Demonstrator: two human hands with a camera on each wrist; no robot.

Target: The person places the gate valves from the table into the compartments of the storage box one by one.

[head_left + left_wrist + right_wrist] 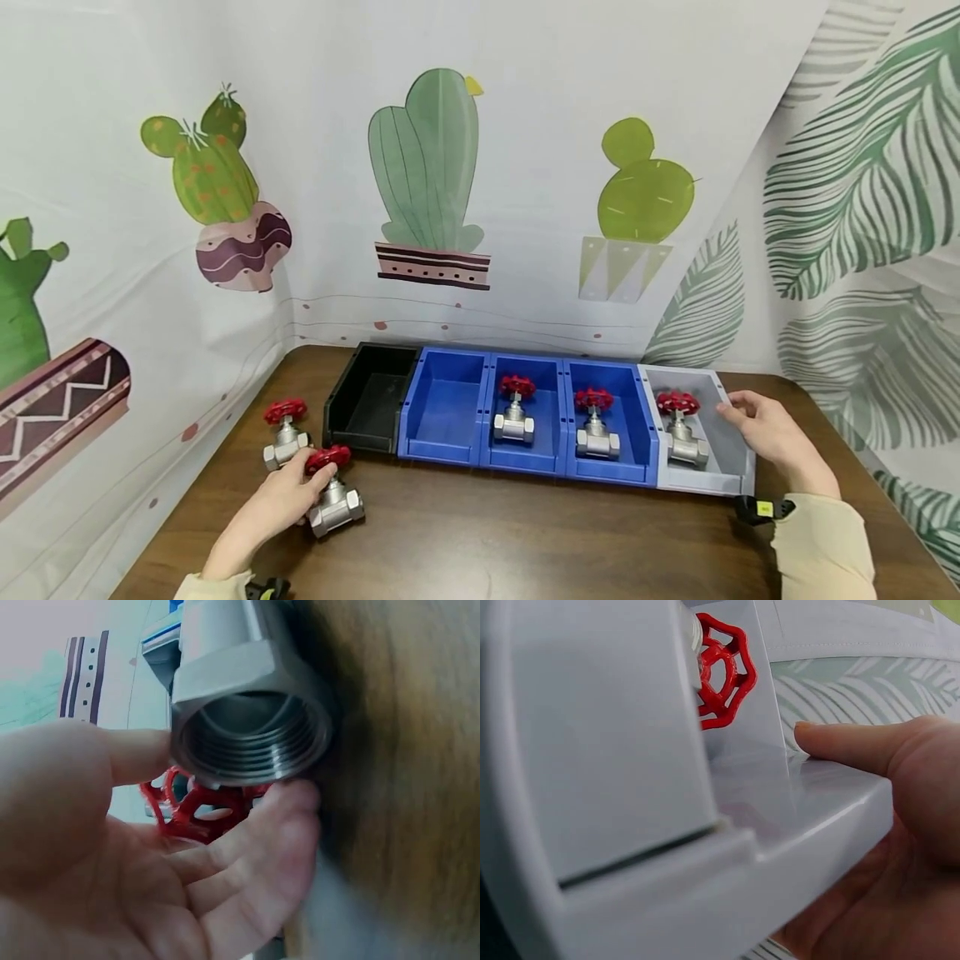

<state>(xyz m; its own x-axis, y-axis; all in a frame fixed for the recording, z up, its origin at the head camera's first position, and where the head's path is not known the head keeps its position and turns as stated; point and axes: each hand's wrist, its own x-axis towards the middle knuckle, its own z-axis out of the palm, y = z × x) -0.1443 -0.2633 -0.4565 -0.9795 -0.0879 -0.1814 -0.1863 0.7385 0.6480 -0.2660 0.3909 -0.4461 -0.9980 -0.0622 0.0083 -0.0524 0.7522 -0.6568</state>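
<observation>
My left hand (277, 502) grips a metal gate valve (335, 510) by its red handwheel at the table's left. In the left wrist view the valve's threaded opening (251, 742) faces the camera, and the fingers lie about the wheel. Just behind it stands another valve (285, 450) with a red wheel. My right hand (776, 437) holds the right side wall of the grey bin (726, 429), thumb over the rim and the other fingers outside, as the right wrist view shows. Inside that bin lies a valve (686, 446), its red wheel (724, 671) visible.
A row of joined bins runs along the back of the brown table (480, 542): a black bin (367, 412), a blue bin (445, 417), then two blue bins holding a valve (514, 425) and a valve (597, 437). Behind hangs a cactus-print cloth (532, 167).
</observation>
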